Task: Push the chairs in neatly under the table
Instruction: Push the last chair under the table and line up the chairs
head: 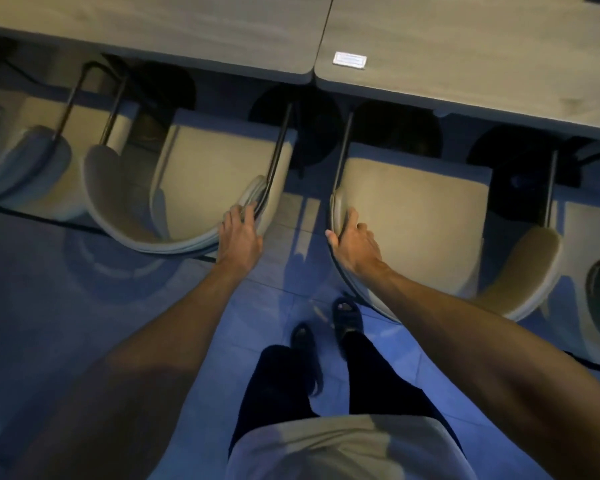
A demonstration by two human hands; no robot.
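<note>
Head view, person standing between two beige chairs, looking down at a row along the table (465, 46) edge

Left hand (240, 237) is resting on the curved back of the left chair (201, 174), at its right end, fingers wrapping over the rim beside the thin metal arm rail; looks like a light grasp on the backrest, not a full clench

Right hand (352, 244) is gripping the back rim of the right chair (413, 209) at its left end, thumb lying on the outer side, fingers curling over onto the inner side of the shell

Left chair's seat front is sitting just under the table edge, backrest sticking well out. Right chair is sitting further out: whole seat visible, front edge near the table but not under it, and it is angling slightly relative to the table line

More chairs are showing at both sides: one at far left (25, 168) partly tucked, one at far right (596, 258) cut off by the frame

Tabletop is made of two slabs, seam running between the two held chairs, small white label (350, 60) lying on the right slab near the edge

Person's feet in dark sandals (347, 318) are standing on the blue-lit tile floor (84, 306) between the two chairs, right foot ahead, close to the right chair's back

Lighting is dim, edges are blurring
</note>
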